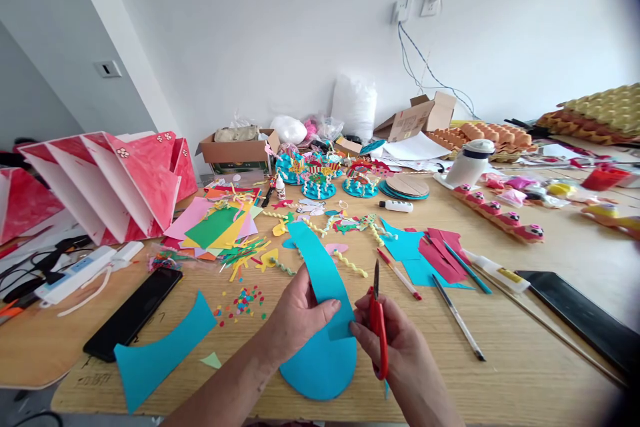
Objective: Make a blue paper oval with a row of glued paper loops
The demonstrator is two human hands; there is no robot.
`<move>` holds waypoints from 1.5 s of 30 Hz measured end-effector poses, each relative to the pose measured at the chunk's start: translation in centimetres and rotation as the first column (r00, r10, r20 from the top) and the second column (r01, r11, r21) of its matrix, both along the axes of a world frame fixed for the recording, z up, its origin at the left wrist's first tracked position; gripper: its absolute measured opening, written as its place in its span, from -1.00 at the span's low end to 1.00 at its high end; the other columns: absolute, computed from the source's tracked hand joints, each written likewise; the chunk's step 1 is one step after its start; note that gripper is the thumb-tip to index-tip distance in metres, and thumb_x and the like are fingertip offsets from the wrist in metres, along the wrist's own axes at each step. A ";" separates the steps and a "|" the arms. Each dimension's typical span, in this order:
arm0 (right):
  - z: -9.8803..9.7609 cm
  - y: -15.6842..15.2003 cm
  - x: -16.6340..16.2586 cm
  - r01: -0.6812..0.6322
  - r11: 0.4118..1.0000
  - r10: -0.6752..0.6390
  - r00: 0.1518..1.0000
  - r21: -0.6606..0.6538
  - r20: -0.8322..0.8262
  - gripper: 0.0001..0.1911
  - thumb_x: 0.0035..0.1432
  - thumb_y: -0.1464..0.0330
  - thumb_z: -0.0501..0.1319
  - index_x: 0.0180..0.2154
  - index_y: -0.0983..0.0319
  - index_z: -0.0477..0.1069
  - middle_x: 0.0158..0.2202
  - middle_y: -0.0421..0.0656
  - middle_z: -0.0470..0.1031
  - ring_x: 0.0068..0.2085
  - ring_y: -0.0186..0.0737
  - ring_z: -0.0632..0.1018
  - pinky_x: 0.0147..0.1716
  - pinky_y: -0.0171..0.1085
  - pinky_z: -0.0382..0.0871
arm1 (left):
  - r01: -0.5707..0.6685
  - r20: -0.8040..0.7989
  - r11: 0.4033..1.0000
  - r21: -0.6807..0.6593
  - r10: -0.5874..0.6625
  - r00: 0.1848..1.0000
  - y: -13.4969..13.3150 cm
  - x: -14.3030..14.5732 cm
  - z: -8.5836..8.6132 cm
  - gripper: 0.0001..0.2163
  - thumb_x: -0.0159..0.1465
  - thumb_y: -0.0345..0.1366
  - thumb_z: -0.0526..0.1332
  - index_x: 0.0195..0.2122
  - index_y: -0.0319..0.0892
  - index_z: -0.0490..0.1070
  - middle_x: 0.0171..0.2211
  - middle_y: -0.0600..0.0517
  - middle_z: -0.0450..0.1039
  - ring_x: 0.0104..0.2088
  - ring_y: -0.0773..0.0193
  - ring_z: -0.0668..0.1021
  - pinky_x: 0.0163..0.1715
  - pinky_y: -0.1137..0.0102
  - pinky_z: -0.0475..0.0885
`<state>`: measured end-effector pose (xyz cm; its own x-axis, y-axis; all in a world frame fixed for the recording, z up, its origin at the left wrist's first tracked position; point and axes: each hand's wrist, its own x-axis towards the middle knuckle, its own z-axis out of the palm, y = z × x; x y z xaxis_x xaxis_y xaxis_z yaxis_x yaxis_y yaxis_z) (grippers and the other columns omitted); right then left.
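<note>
My left hand (300, 315) grips a curved strip of blue paper (316, 257), thumb on top and fingers underneath. Red-handled scissors (379, 330) are in my right hand (400, 350), blades closed and pointing away from me. The right thumb and fingertips are at the strip's lower right edge; whether they pinch it I cannot tell. Beneath the strip lies a round blue piece (319, 370), partly covered by the strip and my left hand. A blue paper offcut (167, 350) with a curved edge rests left of my left forearm, beside a small pale green scrap (211, 361).
Round paper dots (245, 302) and coloured sheets (213, 227) lie to the left, near a black phone (133, 313). Pens (457, 317), red paper (443, 255) and a dark tablet (575, 310) are on the right. Decorated blue discs (319, 190) stand farther back.
</note>
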<state>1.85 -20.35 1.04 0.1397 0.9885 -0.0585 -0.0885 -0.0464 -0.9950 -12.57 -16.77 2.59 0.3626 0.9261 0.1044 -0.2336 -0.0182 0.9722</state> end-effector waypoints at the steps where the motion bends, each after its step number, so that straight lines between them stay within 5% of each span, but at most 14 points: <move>1: 0.2 0.0 0.0 -0.003 1.000 0.003 1.000 0.002 0.029 -0.62 -0.30 0.15 0.37 -0.45 0.21 0.35 -0.54 -0.20 0.41 -0.49 -0.25 0.41 -0.49 -0.29 0.32 | -0.001 -0.034 1.000 -0.008 0.001 0.999 0.0 -0.2 0.1 -0.60 0.10 -0.39 0.24 -0.02 -0.14 0.23 -0.35 0.07 0.37 -0.40 0.37 0.38 -0.33 0.47 0.33; 5: 0.7 -0.7 0.2 -0.057 0.997 0.045 0.978 0.055 0.204 -0.67 -0.08 0.08 0.23 -0.39 0.20 0.34 -0.52 -0.24 0.36 -0.48 -0.28 0.36 -0.48 -0.32 0.27 | -0.057 -0.074 0.998 -0.038 0.054 0.996 0.3 -0.9 0.9 -0.65 0.07 -0.39 0.24 -0.10 -0.17 0.27 -0.40 0.10 0.36 -0.42 0.38 0.37 -0.38 0.48 0.32; 13: 0.1 -2.7 1.0 -0.299 0.954 0.274 0.842 -0.023 0.464 -0.67 0.09 0.09 0.05 -0.45 0.21 0.34 -0.60 -0.28 0.23 -0.55 -0.34 0.28 -0.56 -0.39 0.15 | -0.079 0.147 0.983 -0.165 0.104 0.984 1.4 -1.8 2.2 -0.63 0.02 -0.33 0.29 -0.14 -0.14 0.24 -0.42 0.12 0.38 -0.46 0.38 0.40 -0.39 0.43 0.37; 33: -0.3 -2.6 0.5 -0.365 0.924 0.378 0.835 -0.111 0.400 -0.57 0.15 0.02 -0.06 -0.43 0.21 0.31 -0.62 -0.31 0.16 -0.56 -0.36 0.23 -0.57 -0.39 0.11 | -0.055 0.085 0.981 -0.187 0.072 0.994 1.4 -1.4 1.5 -0.71 0.03 -0.33 0.29 -0.24 -0.16 0.25 -0.43 0.13 0.32 -0.45 0.40 0.37 -0.41 0.46 0.31; 45: -2.1 -3.3 -0.3 -0.206 0.977 0.211 0.921 -0.051 0.326 -0.57 0.09 0.00 0.04 -0.52 0.21 0.36 -0.75 -0.31 0.18 -0.67 -0.39 0.20 -0.69 -0.41 0.06 | 0.012 0.127 0.990 -0.142 0.006 0.992 1.7 -1.6 0.6 -0.57 0.08 -0.38 0.27 -0.02 -0.11 0.22 -0.41 0.11 0.32 -0.42 0.38 0.38 -0.41 0.49 0.30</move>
